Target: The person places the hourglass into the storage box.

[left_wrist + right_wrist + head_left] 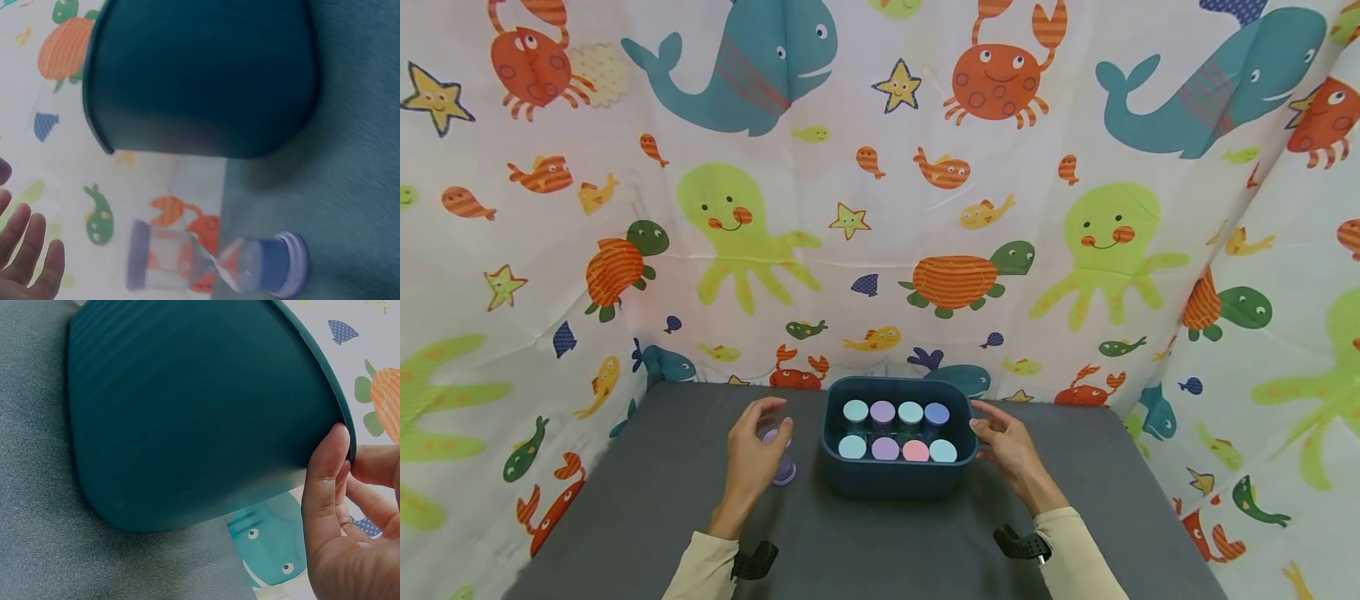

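A dark teal bin (895,482) stands on the table and holds several sand timers, their round caps in pale teal, lavender, blue and pink. My right hand (1011,450) is at the bin's right end. In the right wrist view, its thumb (330,459) lies on the outer wall and a finger meets the rim, pinching it. To the left of the bin stands a sand timer (209,265) with lavender caps, upright on the table. My left hand (756,457) is beside it, fingers spread and bent loosely, apart from it in the left wrist view.
The grey table (880,550) runs back to a white curtain (820,275) printed with sea animals. This curtain also closes off the left and right sides. A black strap (754,560) is on my left wrist, another strap (1021,543) on my right.
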### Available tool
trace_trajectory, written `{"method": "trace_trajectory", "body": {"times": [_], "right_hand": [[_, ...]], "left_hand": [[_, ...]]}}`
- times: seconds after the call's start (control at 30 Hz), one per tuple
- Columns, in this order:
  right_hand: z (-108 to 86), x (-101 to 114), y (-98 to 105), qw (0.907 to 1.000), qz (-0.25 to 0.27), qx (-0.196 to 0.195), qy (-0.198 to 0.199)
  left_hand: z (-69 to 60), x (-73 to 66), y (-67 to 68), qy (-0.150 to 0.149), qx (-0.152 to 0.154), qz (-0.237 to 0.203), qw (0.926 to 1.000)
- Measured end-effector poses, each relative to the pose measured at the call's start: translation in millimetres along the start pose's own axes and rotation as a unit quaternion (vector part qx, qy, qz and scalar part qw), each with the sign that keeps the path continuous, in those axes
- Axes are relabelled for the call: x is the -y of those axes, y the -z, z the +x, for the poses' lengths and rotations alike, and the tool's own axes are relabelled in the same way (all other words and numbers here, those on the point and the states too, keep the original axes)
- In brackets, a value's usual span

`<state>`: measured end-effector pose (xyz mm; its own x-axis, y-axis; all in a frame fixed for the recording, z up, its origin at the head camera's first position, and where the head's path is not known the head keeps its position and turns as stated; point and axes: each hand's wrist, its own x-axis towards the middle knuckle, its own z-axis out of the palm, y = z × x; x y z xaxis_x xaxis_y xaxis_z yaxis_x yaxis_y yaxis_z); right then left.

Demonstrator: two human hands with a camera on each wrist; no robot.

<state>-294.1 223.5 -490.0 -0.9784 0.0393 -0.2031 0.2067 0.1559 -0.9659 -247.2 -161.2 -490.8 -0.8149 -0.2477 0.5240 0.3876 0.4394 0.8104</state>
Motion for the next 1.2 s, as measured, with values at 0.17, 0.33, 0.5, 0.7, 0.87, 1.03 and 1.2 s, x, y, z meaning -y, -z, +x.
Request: {"method": "trace_trajectory", "body": {"times": [0.17,0.33,0.5,0.7,0.87,1.03,1.2], "right_hand": [[-0.1,-2.6,3.7,1.0,-0.002,0.003,-0.006],[-0.5,-2.8,6.3,1.0,0.001,0.003,-0.007],[1.2,-0.2,5.4,1.0,0.001,0.009,-0.001],[2.1,-0.6,4.5,0.9998,0.007,0.006,-0.017],[0.4,-1.0,4.1,0.9998,0.005,0.007,-0.016],[1.1,-1.2,3.1,0.9998,0.002,0.01,-0.015],[1.5,-0.8,2.9,0.9997,0.005,0.008,-0.021]], "left_hand": [[-8.8,15.0,3.3,0.027,0.016,0.029,0.9991],[-14.9,30.4,4.9,0.08,0.068,0.051,0.9931],[-18.1,41.9,6.2,0.099,0.069,0.05,0.9914],[-22.3,53.8,5.2,0.118,0.081,0.042,0.9888],[-26.1,63.1,3.2,0.148,0.093,0.029,0.9841],[-29.6,69.5,2.5,0.159,0.094,0.029,0.9823],[-30.1,70.2,2.4,0.152,0.09,0.033,0.9837]]}}
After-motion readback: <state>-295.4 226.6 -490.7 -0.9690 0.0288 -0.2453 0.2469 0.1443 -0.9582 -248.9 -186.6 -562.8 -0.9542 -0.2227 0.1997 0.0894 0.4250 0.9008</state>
